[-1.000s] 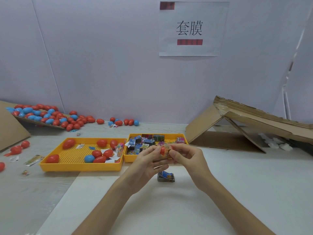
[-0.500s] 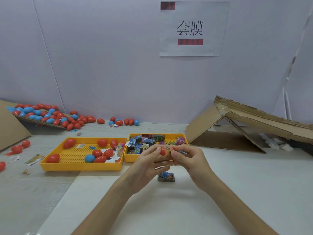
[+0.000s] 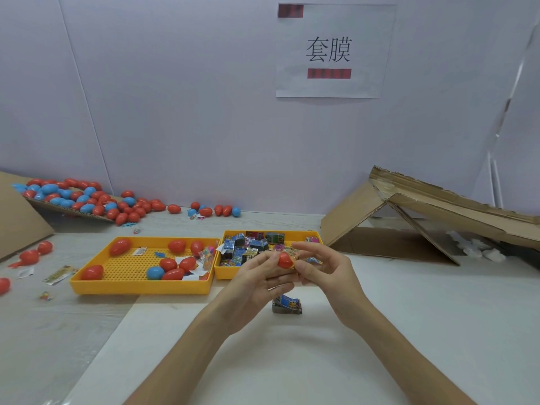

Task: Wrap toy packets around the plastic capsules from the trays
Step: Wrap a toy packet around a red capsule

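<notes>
here, red capsule (image 3: 285,261), seemingly half-wrapped, between left hand (image 3: 257,283) and right hand (image 3: 336,285)

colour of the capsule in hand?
Red capsule, seen clearly in the head view.

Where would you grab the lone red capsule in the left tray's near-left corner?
Probably across its narrow waist, from above: the red capsule lies on its side, clear of the others, and the yellow tray's front wall blocks a low approach.

Two trays (image 3: 140,287) (image 3: 228,272), two hands (image 3: 257,285) (image 3: 330,276)
</notes>
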Action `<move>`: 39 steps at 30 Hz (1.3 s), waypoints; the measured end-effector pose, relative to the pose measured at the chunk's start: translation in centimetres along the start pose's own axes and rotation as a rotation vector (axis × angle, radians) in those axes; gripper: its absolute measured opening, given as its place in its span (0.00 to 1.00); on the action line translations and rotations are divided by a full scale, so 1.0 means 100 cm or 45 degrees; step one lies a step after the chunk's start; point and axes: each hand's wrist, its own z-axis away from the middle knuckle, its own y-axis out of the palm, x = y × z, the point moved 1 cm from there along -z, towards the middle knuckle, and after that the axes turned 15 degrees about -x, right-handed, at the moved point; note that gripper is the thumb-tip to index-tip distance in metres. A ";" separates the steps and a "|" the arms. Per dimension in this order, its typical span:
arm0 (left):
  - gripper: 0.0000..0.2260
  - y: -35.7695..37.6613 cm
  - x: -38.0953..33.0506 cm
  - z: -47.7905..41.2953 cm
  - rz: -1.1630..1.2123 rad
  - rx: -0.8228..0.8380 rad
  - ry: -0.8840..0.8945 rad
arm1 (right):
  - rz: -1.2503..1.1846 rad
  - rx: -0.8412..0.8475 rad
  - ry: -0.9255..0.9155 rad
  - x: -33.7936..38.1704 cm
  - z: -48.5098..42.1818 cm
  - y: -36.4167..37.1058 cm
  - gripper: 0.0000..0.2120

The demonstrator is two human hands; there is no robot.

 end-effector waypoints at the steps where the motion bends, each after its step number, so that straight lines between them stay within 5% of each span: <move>1: 0.22 -0.001 0.000 -0.001 -0.006 0.003 0.005 | 0.009 0.005 -0.013 0.000 0.000 0.000 0.16; 10: 0.11 -0.002 0.004 -0.003 -0.030 0.043 0.037 | 0.086 0.004 -0.066 -0.002 0.001 0.000 0.14; 36: 0.10 -0.002 0.009 -0.003 -0.078 0.020 0.006 | 0.391 0.035 -0.309 -0.008 0.002 -0.004 0.15; 39: 0.16 -0.002 0.006 -0.003 -0.112 0.003 0.024 | 0.432 0.065 -0.346 -0.008 0.000 -0.002 0.19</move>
